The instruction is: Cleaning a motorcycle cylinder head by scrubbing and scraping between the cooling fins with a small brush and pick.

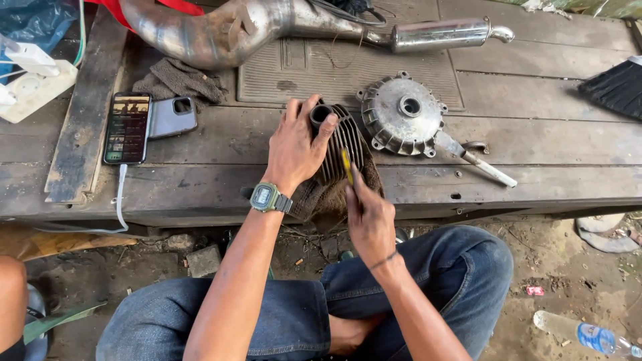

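Weathered planks form the workbench (pixel 535 140) of this open-air repair spot, with dirt and litter on the ground below. A person in jeans sits at its edge, bent over a finned engine cylinder (pixel 341 144) that rests on a grimy rag (pixel 321 197) at the bench's front lip. The left hand (pixel 294 147), a digital watch (pixel 266 197) on its wrist, is clamped over the cylinder's top, fingers hooked around the round port. The right hand (pixel 370 220) is closed on a yellow-handled tool (pixel 347 166), its tip set against the fins; what kind of tool it is cannot be told. The fins look dark and caked, so the cleaning seems to be in its early or middle part, with much grime left. Just to the right lies a round metal cover (pixel 403 115), with a knife (pixel 478 160) touching its lower edge. A rubber mat (pixel 348 73) and a long exhaust pipe (pixel 301 27) sit farther back. To the left, a phone (pixel 127 127) with a lit screen lies beside a second phone (pixel 172 117) face down, near a grey cloth (pixel 177 80) and a white power strip (pixel 33 83). A plastic bottle (pixel 588 334) lies on the ground.
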